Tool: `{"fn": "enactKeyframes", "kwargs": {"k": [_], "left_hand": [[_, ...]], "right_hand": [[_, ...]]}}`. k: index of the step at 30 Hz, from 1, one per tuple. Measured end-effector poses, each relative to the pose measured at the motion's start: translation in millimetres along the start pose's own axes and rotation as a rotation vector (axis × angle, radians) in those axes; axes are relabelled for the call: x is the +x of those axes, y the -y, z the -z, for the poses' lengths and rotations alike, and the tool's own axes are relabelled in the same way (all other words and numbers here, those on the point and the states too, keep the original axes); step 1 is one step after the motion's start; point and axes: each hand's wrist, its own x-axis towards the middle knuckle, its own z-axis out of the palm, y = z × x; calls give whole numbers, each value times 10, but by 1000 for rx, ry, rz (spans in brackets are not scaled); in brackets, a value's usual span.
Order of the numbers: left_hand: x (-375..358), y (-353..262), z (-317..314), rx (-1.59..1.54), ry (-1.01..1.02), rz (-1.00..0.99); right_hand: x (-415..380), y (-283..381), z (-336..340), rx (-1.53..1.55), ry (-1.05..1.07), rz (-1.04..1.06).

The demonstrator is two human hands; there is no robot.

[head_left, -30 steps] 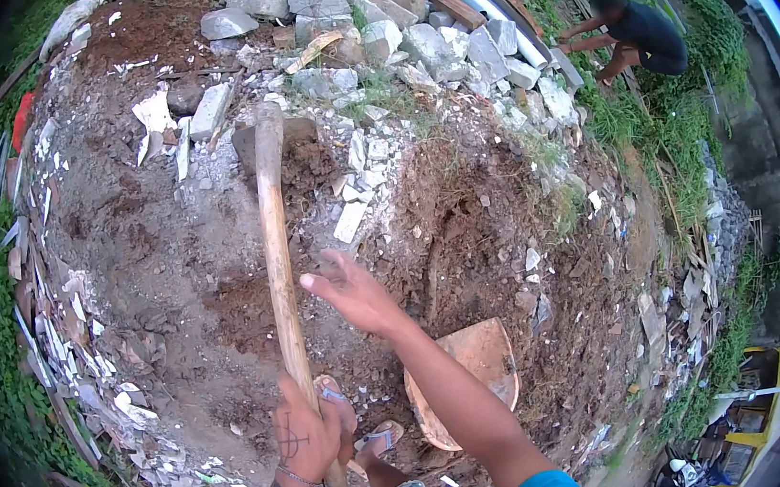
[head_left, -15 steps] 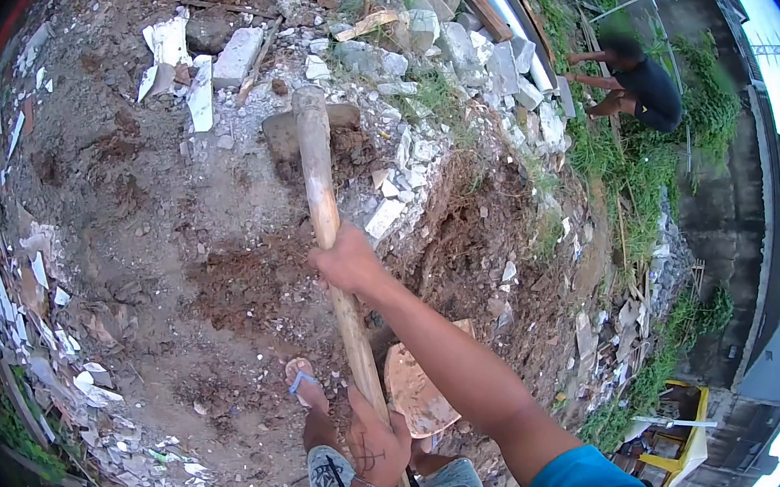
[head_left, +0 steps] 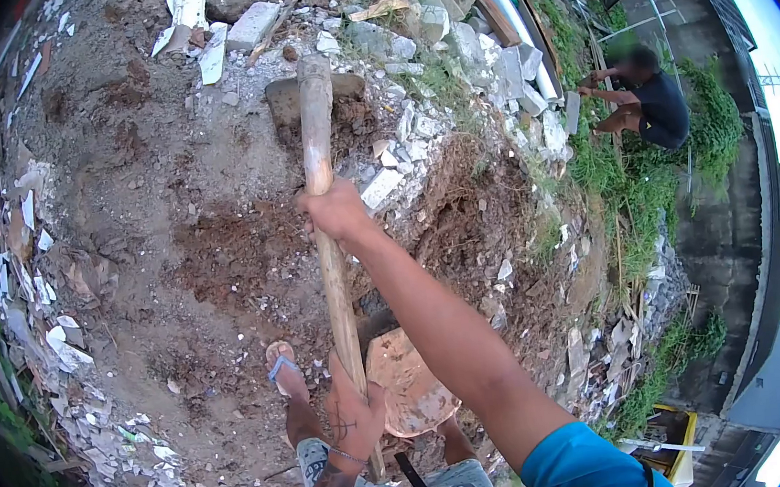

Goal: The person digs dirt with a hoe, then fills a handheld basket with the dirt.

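Observation:
Both my hands are closed around the wooden handle of a hoe (head_left: 331, 260). My right hand (head_left: 337, 213) grips the middle of the handle, and my left hand (head_left: 351, 409) holds it near the lower end, by my legs. The broad metal hoe blade (head_left: 286, 106) is at the far end, against the soil, with brown clods (head_left: 351, 113) next to it. Between my feet and under my right forearm sits a container (head_left: 410, 381) with a pale orange, dirt-smeared inside; my arm hides part of it.
White rubble pieces (head_left: 384, 186) and concrete blocks (head_left: 252, 25) lie past the blade and to its right. A pale pipe (head_left: 502, 0) runs along the upper right. A person (head_left: 652, 98) crouches in the grass there. Broken white debris (head_left: 65, 348) covers the left slope.
The ground has shifted upward in my view, and the hoe blade stays at about the same patch of soil. The crouching person's hands have drawn closer to the body.

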Motion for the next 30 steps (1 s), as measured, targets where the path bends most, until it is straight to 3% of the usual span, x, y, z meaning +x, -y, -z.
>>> {"fn": "enactKeyframes", "kwargs": {"k": [1, 4, 6, 9, 13, 15, 18, 22, 25, 27, 29, 30], "left_hand": [[-55, 183, -122, -33, -50, -48], [-560, 979, -578, -286, 189, 245], [-1056, 1329, -1054, -295, 35, 371], [-1711, 1719, -1574, 40, -100, 297], [-2253, 1822, -2139, 227, -154, 173], [-2129, 1720, -2343, 190, -156, 104], [-1630, 1483, -2638, 181, -179, -151], [-804, 880, -2804, 60, -186, -359], [-499, 470, -2637, 108, -139, -371], [-545, 461, -2626, -16, -152, -221], [-651, 565, -2711, -54, -165, -100], [-753, 691, -2793, -33, -185, -50]], "right_hand": [[-9, -164, 23, 3, -2, 55], [-175, -581, 136, 40, 13, 195], [-501, -889, 345, 83, 22, 217], [-1131, -1467, 781, 281, 113, 143], [-1772, -1750, 1575, 394, 145, 65], [-1981, -1638, 1963, 428, 101, 133], [-2254, -1156, 2626, 508, 152, 384], [-2428, -478, 3037, 513, 0, 579], [-2185, -221, 3037, 361, -112, 625], [-1906, -202, 2903, 303, -191, 552], [-1307, -514, 2698, 218, -269, 487], [-932, -838, 2519, -37, -421, 466]]}}
